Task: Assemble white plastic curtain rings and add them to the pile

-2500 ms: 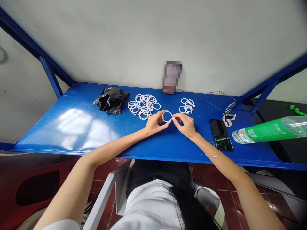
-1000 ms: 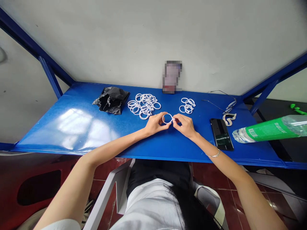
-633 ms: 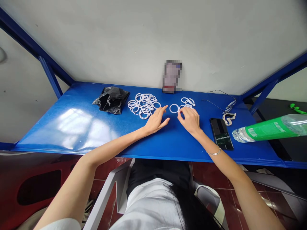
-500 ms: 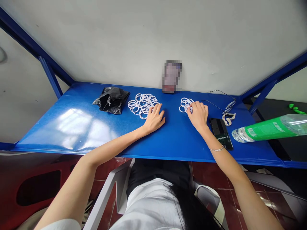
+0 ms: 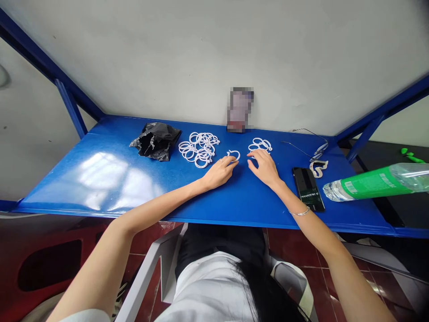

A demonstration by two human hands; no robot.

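My left hand (image 5: 218, 172) rests on the blue table (image 5: 110, 174) with its fingertips closed on a single white ring (image 5: 233, 154), just right of the large pile of white rings (image 5: 198, 146). A short way to the right, my right hand (image 5: 264, 167) hovers low over the table. Its fingers are apart and hold nothing. It is nearest the small pile of white rings (image 5: 259, 145), just in front of it.
A crumpled black plastic bag (image 5: 156, 140) lies left of the large pile. A black phone (image 5: 307, 188), a white heart-shaped piece (image 5: 318, 167), thin glasses (image 5: 310, 148) and a lying green-labelled bottle (image 5: 375, 183) are at the right. A blurred upright card (image 5: 239, 109) leans on the wall.
Both hands held one ring together. My right hand carried it to the small pile and came back empty. My left hand reached the large pile and drew out another ring.
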